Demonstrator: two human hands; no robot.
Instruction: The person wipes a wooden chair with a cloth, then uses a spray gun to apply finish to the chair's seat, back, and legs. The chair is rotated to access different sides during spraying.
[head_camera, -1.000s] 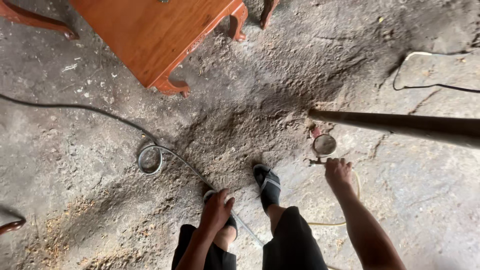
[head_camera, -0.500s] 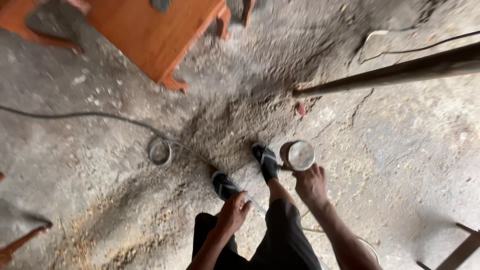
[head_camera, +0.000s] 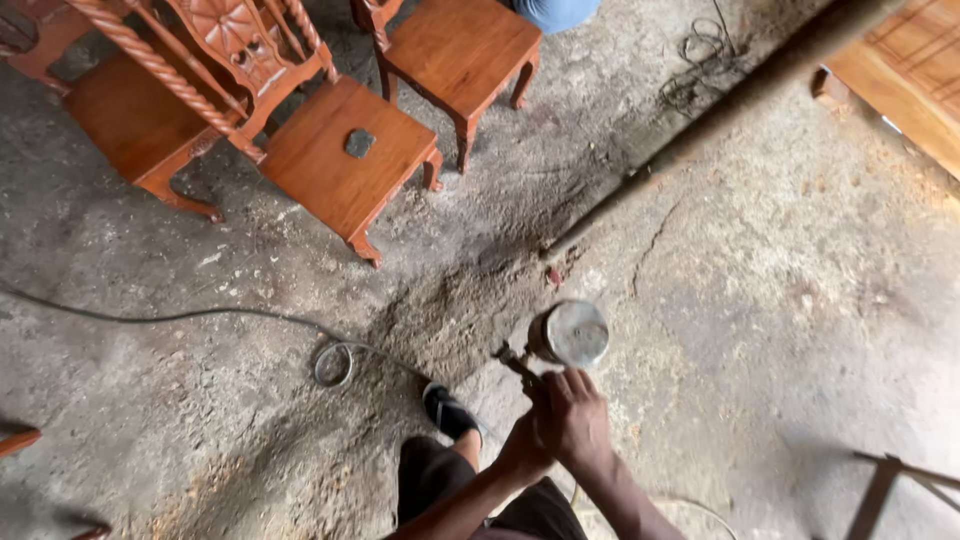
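Note:
My right hand (head_camera: 575, 420) is closed around the handle of a spray gun whose round metal cup (head_camera: 572, 333) sticks up in front of it, lifted off the floor. Pressed in from the left, my left hand (head_camera: 522, 452) grips the same handle just below; the right hand largely hides its fingers. One black shoe (head_camera: 447, 411) and my dark trousers (head_camera: 430, 480) show beneath the hands. A thin hose (head_camera: 333, 363) lies coiled on the dusty concrete to the left and trails off to the left edge.
Several reddish wooden chairs (head_camera: 345, 165) stand at the top left, a small dark pad on one seat. A long pole (head_camera: 700, 125) slants from the floor's middle to the top right. Another person's blue trouser leg (head_camera: 555, 10) shows at the top. Sawdust covers the floor.
The metal cup has come up off the floor in my right hand. My left hand left my knee and joined it at the handle. The view swung toward the chairs.

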